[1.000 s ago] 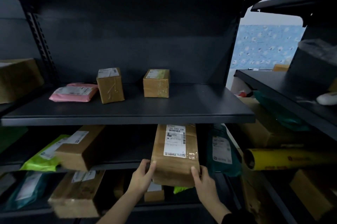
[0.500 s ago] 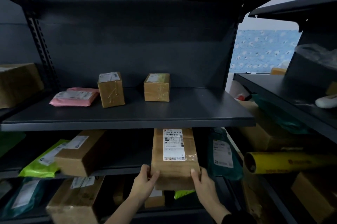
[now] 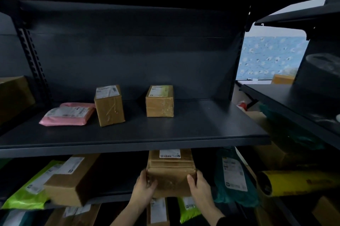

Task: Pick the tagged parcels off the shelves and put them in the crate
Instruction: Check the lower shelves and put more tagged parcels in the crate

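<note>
Two levels of dark shelving show. The upper shelf (image 3: 193, 133) carries a pink mailer (image 3: 68, 114), a tilted box (image 3: 109, 108) and a squat box (image 3: 159, 104). The brown parcel (image 3: 171, 172) sits one level down, half under that shelf's front edge. The left hand (image 3: 144, 189) and right hand (image 3: 199, 187) grip its near corners, thumbs on the near face, fingers wrapped round its sides.

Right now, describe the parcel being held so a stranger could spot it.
Look on the tier beneath the wide dark shelf. The brown box sits mid-tier, between a larger carton and a teal bag. Only it is gripped by the left hand and right hand.
</note>
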